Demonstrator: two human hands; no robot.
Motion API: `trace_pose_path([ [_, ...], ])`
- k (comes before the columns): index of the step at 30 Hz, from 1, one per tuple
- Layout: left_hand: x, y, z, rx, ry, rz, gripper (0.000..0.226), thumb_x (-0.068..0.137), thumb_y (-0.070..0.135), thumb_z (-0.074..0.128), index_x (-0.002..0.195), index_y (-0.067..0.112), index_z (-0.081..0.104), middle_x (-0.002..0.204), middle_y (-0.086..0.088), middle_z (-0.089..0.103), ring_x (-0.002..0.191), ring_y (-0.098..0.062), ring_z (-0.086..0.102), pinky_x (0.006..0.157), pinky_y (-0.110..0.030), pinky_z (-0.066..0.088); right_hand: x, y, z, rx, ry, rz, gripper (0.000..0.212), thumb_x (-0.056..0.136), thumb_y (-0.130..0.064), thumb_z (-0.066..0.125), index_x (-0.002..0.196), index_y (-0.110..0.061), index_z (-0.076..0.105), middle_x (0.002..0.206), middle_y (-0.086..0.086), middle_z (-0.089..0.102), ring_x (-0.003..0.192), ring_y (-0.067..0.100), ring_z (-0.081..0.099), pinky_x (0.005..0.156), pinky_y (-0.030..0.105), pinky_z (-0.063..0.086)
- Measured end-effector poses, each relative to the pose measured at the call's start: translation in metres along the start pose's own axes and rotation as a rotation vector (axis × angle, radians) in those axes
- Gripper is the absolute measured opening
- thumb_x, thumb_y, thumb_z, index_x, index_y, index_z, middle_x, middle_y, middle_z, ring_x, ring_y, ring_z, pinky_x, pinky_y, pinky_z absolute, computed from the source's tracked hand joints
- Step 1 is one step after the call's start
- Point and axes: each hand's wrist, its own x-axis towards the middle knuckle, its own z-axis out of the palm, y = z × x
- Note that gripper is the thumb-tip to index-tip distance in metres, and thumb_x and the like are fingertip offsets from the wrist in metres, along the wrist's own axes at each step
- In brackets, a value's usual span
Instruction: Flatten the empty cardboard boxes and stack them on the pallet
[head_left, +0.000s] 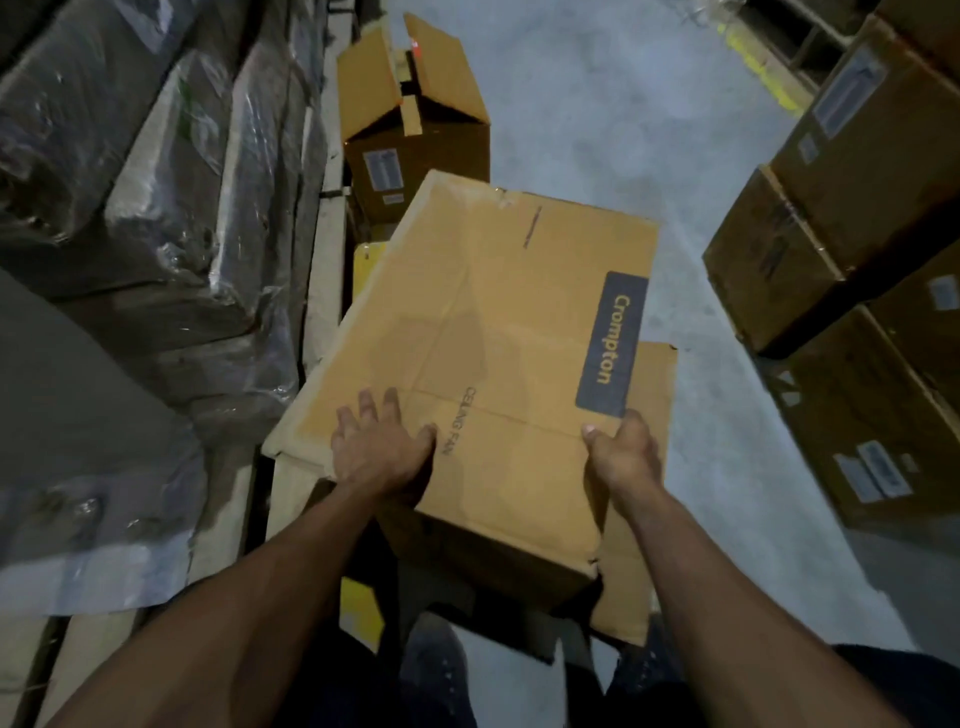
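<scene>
A brown cardboard box (483, 332) printed "Crompton" and "Ceiling Fan" lies tilted in front of me, its broad face up and partly collapsed. My left hand (379, 447) lies on its near left part with fingers spread and straight. My right hand (621, 452) grips its near right edge, thumb on top and fingers hidden beneath. A second cardboard box (415, 130) stands beyond it on the floor with its top flaps open. No pallet is clearly visible.
Plastic-wrapped goods (156, 218) are stacked along the left beside a pale beam (324, 280). Stacked sealed cartons (857, 260) line the right. Grey concrete floor (597, 104) runs between them. Something yellow (363, 613) lies under the held box.
</scene>
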Motion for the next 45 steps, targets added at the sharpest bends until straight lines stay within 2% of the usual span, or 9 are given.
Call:
trace_pose_path([
  [17,0.015,-0.022,-0.03,-0.265,0.143,-0.333,0.075,0.082,0.055,0.069,0.134,0.005,0.048,0.137,-0.02,0.047,0.127,-0.039,0.044,0.104,-0.048,0.043,0.001,0.018,-0.012,-0.1,0.053,0.177,0.057,0.106,-0.041,0.038,0.155,-0.018,0.02,0.148,0.019,0.045,0.133,0.043,0.044,0.105,0.053,0.037],
  [21,0.001,-0.019,-0.059,-0.372,0.273,-0.26,0.041,0.09,0.043,0.057,0.102,0.005,0.063,0.106,-0.017,0.066,0.097,-0.038,0.063,0.084,-0.045,0.055,-0.006,0.023,-0.016,-0.086,0.016,0.202,0.058,0.106,-0.041,0.038,0.156,-0.016,0.021,0.15,0.021,0.042,0.135,0.044,0.041,0.108,0.052,0.035],
  [24,-0.021,-0.005,-0.091,-0.528,0.316,-0.055,0.053,0.101,0.046,0.043,0.074,0.004,0.063,0.079,-0.014,0.065,0.079,-0.034,0.064,0.068,-0.036,0.049,-0.018,0.023,-0.021,-0.07,-0.009,0.213,0.058,0.106,-0.039,0.041,0.155,-0.012,0.023,0.15,0.022,0.043,0.135,0.044,0.041,0.108,0.049,0.035],
  [26,-0.042,0.013,-0.103,-0.849,0.135,0.129,0.06,0.105,0.045,0.039,0.074,0.0,0.066,0.072,-0.012,0.066,0.065,-0.03,0.064,0.057,-0.03,0.044,-0.024,0.024,-0.024,-0.056,-0.037,0.223,0.059,0.106,-0.037,0.043,0.154,-0.01,0.024,0.15,0.023,0.043,0.135,0.044,0.041,0.108,0.048,0.036],
  [28,-0.056,0.027,-0.098,-0.957,-0.026,0.242,0.048,0.105,0.037,0.045,0.084,0.001,0.07,0.077,-0.011,0.07,0.063,-0.025,0.065,0.055,-0.029,0.045,-0.03,0.028,-0.027,-0.035,-0.076,0.237,0.06,0.105,-0.037,0.046,0.154,-0.009,0.026,0.149,0.023,0.043,0.134,0.044,0.042,0.108,0.047,0.036],
  [32,-0.071,0.037,-0.045,-0.551,-0.037,0.33,0.029,0.096,0.038,0.059,0.108,0.014,0.071,0.109,-0.005,0.071,0.105,-0.027,0.065,0.088,-0.04,0.053,-0.037,0.035,-0.033,0.051,-0.116,0.28,0.059,0.106,-0.036,0.041,0.155,-0.006,0.026,0.153,0.022,0.039,0.137,0.042,0.039,0.111,0.045,0.034],
  [36,-0.105,0.031,0.001,-0.147,0.084,0.085,0.099,0.085,0.072,0.052,0.157,0.014,0.015,0.165,-0.014,0.007,0.151,-0.035,0.007,0.12,-0.052,0.017,-0.042,0.034,-0.034,0.158,-0.14,0.301,0.066,0.107,-0.047,0.03,0.154,-0.002,0.026,0.154,0.024,0.035,0.139,0.042,0.036,0.114,0.047,0.03],
  [40,-0.114,0.024,0.026,-0.397,0.093,-0.161,0.141,0.068,0.079,0.066,0.153,0.014,-0.026,0.16,-0.014,-0.031,0.151,-0.039,-0.012,0.119,-0.057,0.011,-0.044,0.026,-0.032,0.199,-0.146,0.277,0.08,0.102,-0.056,0.037,0.157,-0.003,0.015,0.158,0.023,0.029,0.143,0.042,0.031,0.114,0.047,0.03],
  [45,-0.1,0.022,0.038,-0.788,-0.049,-0.181,0.137,0.07,0.052,0.085,0.155,0.005,-0.011,0.164,-0.02,0.01,0.148,-0.034,0.023,0.116,-0.043,0.031,-0.042,0.028,-0.023,0.14,-0.127,0.258,0.101,0.089,-0.063,0.06,0.159,-0.01,0.009,0.159,0.019,0.027,0.142,0.042,0.031,0.116,0.052,0.031],
])
